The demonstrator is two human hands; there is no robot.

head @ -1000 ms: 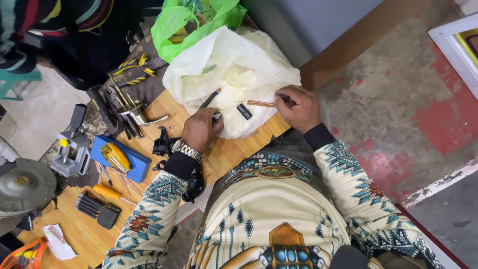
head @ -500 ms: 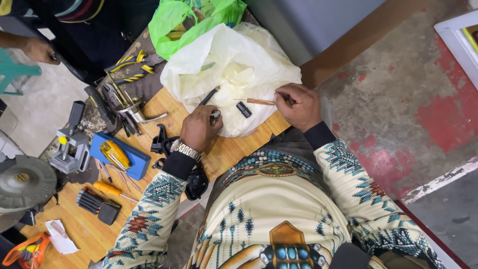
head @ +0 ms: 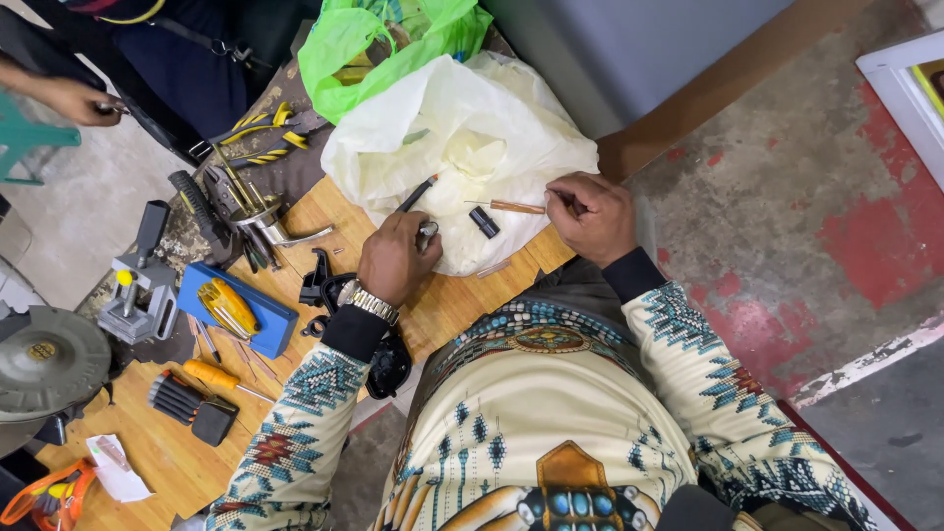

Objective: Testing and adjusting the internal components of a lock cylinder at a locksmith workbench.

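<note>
Left hand (head: 395,258) lay knuckles-up on the wooden bench (head: 167,457) near its right edge, fingers curled round a small metal piece (head: 427,234) at the fingertips; a thin dark pen-like tool (head: 416,194) stuck out just beyond them, though whether the hand actually gripped it could not be told. A metal watch (head: 368,302) sat on that wrist. Right hand (head: 593,216) rested at the bench's right edge, fingers pinched on the end of a slim tool with a wooden handle (head: 515,206), its thin tip pointing toward the left hand. Between the two hands a small black cylinder (head: 483,222) lay loose on a white plastic bag (head: 462,138), touched by neither hand. A green plastic bag (head: 364,39) sat behind the white one toward the far edge. Left of the left hand: a black plastic part (head: 317,278), then a blue box (head: 238,310) bearing a yellow tool. Pliers with yellow grips (head: 258,126) lay near the far edge. Toward the near left corner: an orange-handled screwdriver (head: 212,375) and a black bit set (head: 187,405). A small grey vise (head: 143,292) stood at the left edge. Another person's hand (head: 84,100) showed beyond the bench's far left, holding something small, too blurred to identify
</note>
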